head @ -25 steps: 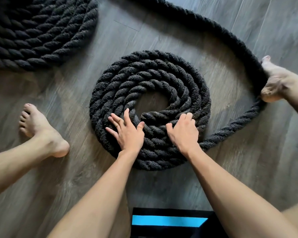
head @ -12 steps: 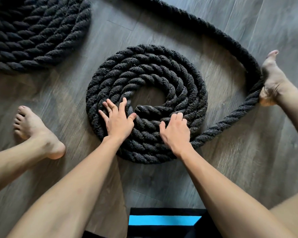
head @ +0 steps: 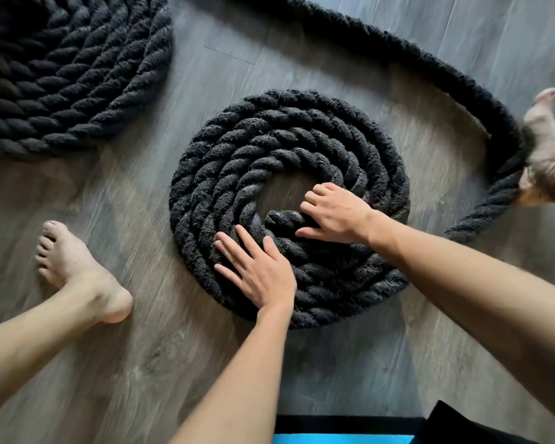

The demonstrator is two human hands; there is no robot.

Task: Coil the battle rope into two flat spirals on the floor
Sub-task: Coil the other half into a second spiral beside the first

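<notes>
Two hands on a flat spiral of thick black twisted battle rope [head: 289,136]
The left hand [head: 260,275] presses flat, fingers spread, on its near turns; just beyond, the right hand [head: 337,213] curls round the rope's inner end [head: 281,219]

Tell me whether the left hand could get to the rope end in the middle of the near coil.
Probably yes. The left hand lies flat on the coil, close beside the rope end with nothing between them, though the right hand grips that same end.
</notes>
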